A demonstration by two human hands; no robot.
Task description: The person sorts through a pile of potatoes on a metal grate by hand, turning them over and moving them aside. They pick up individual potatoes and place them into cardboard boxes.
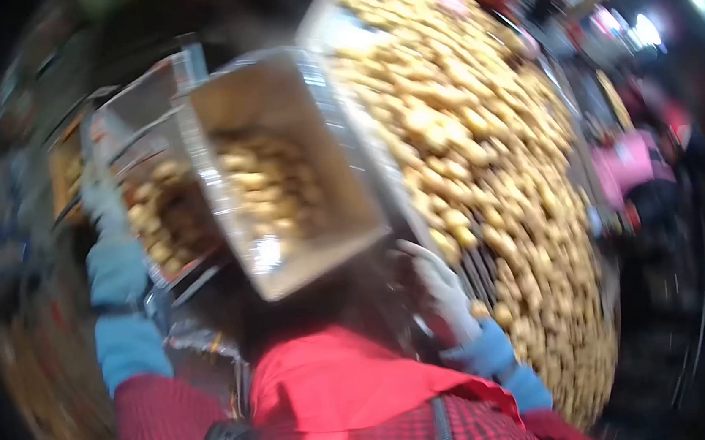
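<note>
A tall open box (pixel 348 169) with shiny wrapped edges stands tilted in the middle, with potatoes (pixel 264 182) at its bottom. Left of it is a second open container (pixel 142 104), also part filled with potatoes (pixel 167 217). My left hand (pixel 102 197), in a pale glove under a blue sleeve cover, lies along the left side of that second container; motion smears its fingers. Between the box's near right corner and the conveyor edge is my right hand (pixel 439 284), in a whitish glove. Blur hides how its fingers are set and whether it touches the box.
A broad conveyor (pixel 478 271) heaped with potatoes (pixel 463 133) runs along the right of the boxes, with a pale metal rim (pixel 375 146). Across it a person in pink (pixel 631 163) is at the far side. A brownish crate (pixel 67 167) stands at far left.
</note>
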